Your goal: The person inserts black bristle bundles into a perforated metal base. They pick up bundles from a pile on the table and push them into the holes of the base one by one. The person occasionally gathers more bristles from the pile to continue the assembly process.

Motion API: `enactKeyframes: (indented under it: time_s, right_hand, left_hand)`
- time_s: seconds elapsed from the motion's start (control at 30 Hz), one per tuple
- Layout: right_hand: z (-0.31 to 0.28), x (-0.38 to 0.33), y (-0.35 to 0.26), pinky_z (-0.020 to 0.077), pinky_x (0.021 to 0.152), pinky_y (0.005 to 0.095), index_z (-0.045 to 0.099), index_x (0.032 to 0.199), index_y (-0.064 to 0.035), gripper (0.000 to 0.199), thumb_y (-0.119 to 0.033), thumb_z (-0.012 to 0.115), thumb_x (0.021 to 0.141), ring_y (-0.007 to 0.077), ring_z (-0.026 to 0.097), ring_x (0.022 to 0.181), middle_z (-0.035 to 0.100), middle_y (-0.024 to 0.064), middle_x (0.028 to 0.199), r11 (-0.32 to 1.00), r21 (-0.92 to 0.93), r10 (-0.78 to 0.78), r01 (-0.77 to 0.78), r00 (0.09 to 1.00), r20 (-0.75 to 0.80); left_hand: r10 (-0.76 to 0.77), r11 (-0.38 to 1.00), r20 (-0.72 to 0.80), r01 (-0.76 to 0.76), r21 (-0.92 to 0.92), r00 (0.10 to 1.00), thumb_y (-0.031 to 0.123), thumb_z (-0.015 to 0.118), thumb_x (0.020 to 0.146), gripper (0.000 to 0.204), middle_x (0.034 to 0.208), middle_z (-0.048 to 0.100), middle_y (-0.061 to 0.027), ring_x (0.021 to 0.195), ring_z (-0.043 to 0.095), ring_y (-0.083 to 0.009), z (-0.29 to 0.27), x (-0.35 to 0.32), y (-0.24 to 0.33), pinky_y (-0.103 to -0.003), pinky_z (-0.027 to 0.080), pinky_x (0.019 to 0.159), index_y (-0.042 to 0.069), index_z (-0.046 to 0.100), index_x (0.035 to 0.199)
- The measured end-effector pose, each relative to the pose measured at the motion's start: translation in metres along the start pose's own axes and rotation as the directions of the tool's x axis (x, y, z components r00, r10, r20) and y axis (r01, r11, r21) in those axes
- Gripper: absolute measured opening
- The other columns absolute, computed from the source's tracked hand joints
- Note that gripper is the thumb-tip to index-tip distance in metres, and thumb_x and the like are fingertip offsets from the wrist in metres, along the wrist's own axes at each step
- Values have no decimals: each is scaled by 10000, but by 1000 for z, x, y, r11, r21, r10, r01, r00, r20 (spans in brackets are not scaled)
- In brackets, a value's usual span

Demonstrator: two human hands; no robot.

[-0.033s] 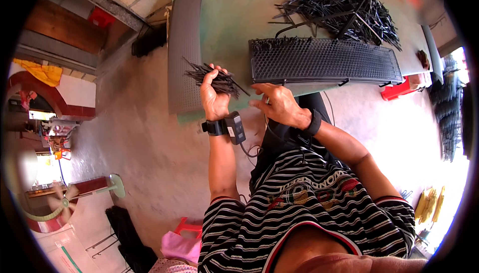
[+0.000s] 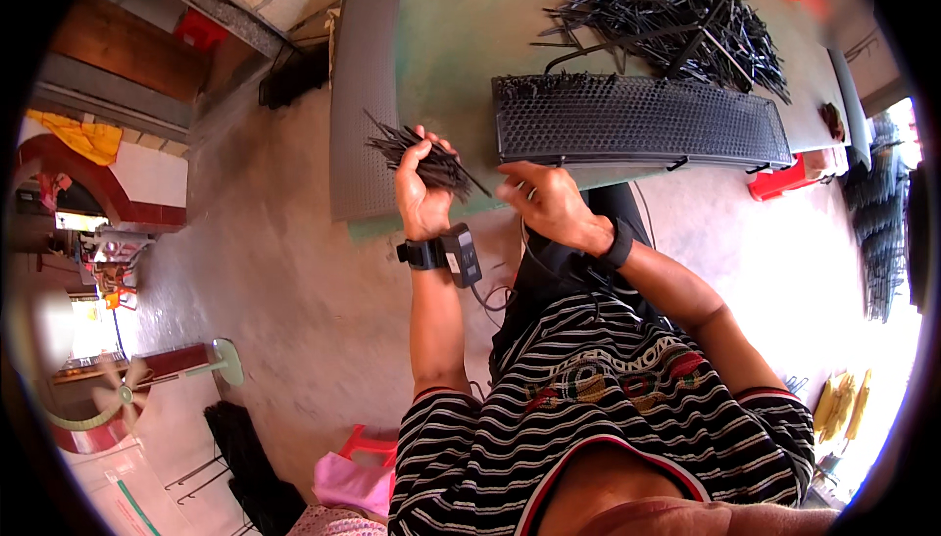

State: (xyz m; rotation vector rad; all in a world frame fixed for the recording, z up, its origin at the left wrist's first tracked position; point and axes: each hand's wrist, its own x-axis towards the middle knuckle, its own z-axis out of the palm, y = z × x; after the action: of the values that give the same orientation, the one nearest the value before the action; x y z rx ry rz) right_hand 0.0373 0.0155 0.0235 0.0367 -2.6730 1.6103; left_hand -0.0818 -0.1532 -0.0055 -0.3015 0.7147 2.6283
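Observation:
My left hand is closed around a bundle of thin black strips, which fan out on both sides of the fist. To its right, my right hand has half-bent fingers, with thumb and forefinger apart. I see nothing held in it. Its fingertips are close to the ends of the bundled strips and just below the front left corner of a black perforated panel. That long panel lies at the near edge of the green table, with short black pieces along its far edge.
Behind the panel lies a heap of loose black strips, with a thin black metal frame over it. A grey dotted sheet covers the table's left end. A red stool stands under the right side. A fan is at lower left.
My right thumb and forefinger have come slightly closer together. My left hand still grips the bundle in nearly the same place.

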Motion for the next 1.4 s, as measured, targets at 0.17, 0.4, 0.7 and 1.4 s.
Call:
enactKeyframes:
  time_s: [0.17, 0.4, 0.7, 1.4]
  right_hand:
    - [21, 10, 0, 472, 768, 310, 446, 1251, 32, 609, -488, 395, 940, 178, 596, 895, 580, 128, 1058, 849, 521, 121, -88, 992, -29]
    - [45, -13, 1, 458, 544, 295, 588, 1002, 71, 315, -223, 567, 890, 160, 589, 565, 605, 98, 638, 932, 334, 138, -141, 990, 32]
    - [32, -7, 7, 408, 453, 308, 629, 834, 36, 125, -78, 578, 823, 203, 547, 448, 550, 171, 557, 991, 97, 110, -90, 967, -230]
    - [57, 47, 13, 489, 506, 381, 600, 695, -9, 59, -47, 572, 660, 305, 619, 561, 603, 174, 637, 728, -609, -247, 315, 949, 195]
  left_hand:
    - [-17, 999, 17, 18, -51, 1000, -30, 559, 772, 359, 879, 548, -73, 819, 540, -214, -9, -30, -16, -348, 483, 753, 49, 518, 1120]
    - [64, 996, 48, -61, -71, 997, -19, 563, 778, 384, 883, 548, -81, 817, 536, -218, -26, -25, -22, -356, 471, 747, 63, 502, 1148]
    - [60, 997, -24, -61, -53, 998, 40, 559, 803, 332, 886, 563, -77, 837, 560, -213, -47, -13, -28, -369, 485, 738, 58, 515, 1132]
    - [-215, 948, 10, 211, -237, 977, -2, 568, 788, 269, 1026, 619, -145, 1075, 538, -317, -57, -14, -28, -491, 397, 975, 56, 534, 1049]
